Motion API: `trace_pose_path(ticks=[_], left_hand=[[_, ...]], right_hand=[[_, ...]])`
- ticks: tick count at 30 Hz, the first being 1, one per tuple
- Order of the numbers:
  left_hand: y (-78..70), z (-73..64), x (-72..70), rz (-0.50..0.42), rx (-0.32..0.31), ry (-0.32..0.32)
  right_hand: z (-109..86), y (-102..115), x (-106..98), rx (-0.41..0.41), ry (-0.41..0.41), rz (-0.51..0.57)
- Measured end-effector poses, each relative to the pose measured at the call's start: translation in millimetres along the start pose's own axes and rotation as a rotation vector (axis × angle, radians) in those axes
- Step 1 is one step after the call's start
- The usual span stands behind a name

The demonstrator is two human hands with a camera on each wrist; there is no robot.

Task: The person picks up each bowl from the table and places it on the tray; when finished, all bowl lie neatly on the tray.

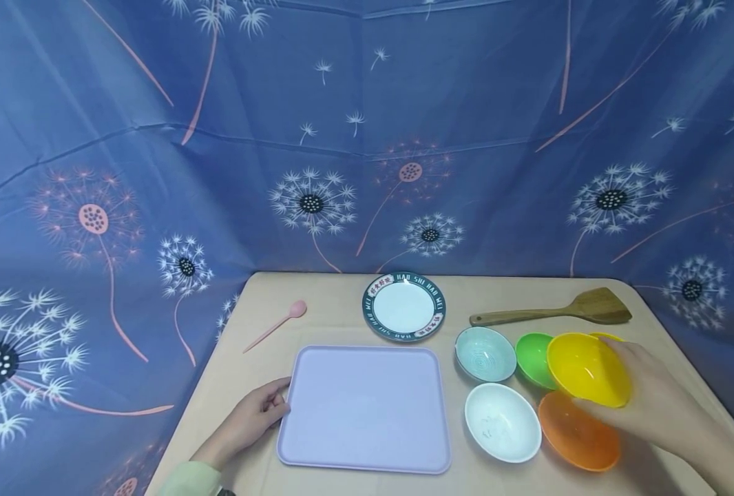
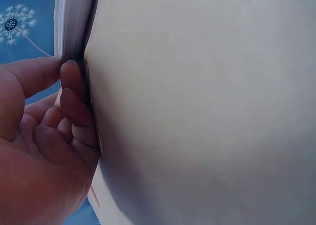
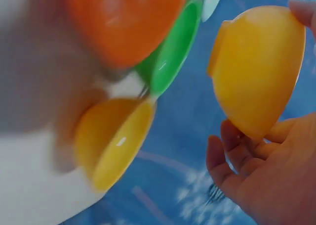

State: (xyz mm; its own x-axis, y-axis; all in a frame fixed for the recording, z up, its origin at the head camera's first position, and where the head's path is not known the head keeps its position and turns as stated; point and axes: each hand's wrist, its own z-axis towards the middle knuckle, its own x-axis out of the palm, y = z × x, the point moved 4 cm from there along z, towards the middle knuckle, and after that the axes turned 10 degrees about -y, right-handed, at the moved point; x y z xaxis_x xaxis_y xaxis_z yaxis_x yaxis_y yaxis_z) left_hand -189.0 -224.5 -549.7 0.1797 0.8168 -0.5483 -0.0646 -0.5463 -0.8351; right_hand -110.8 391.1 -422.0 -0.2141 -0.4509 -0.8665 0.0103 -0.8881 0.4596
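My right hand (image 1: 642,389) grips a yellow bowl (image 1: 589,368) by its rim, thumb on one side and fingers on the other. In the right wrist view this yellow bowl (image 3: 259,69) is lifted clear of the other bowls. Below and around it are an orange bowl (image 1: 580,434), a green bowl (image 1: 533,358) and a second yellow bowl (image 3: 113,143), mostly hidden in the head view. At the left edge of a lavender tray (image 1: 363,410), my left hand (image 1: 252,420) pinches the rim (image 2: 74,22) between thumb and curled fingers. The tray lies flat on the table, bearing nothing.
Left of the orange bowl stands a white bowl (image 1: 503,424), with a light blue bowl (image 1: 485,353) behind it. A wooden spatula (image 1: 556,313) lies at the back right. Behind the tray is a green-rimmed plate (image 1: 404,308); a pink spoon (image 1: 280,324) lies back left. Patterned cloth (image 1: 361,138) hangs behind.
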Motion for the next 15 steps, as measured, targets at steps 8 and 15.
trace_pose_path(ticks=[8, 15], left_hand=[[-0.5, 1.1, -1.2, 0.001, 0.008, 0.011], [0.8, 1.6, -1.4, -0.021, 0.01, 0.021]], right_hand=[[19.9, 78.1, 25.4, -0.161, 0.002, -0.033], [44.1, 137.4, 66.3, -0.315, -0.001, -0.044]])
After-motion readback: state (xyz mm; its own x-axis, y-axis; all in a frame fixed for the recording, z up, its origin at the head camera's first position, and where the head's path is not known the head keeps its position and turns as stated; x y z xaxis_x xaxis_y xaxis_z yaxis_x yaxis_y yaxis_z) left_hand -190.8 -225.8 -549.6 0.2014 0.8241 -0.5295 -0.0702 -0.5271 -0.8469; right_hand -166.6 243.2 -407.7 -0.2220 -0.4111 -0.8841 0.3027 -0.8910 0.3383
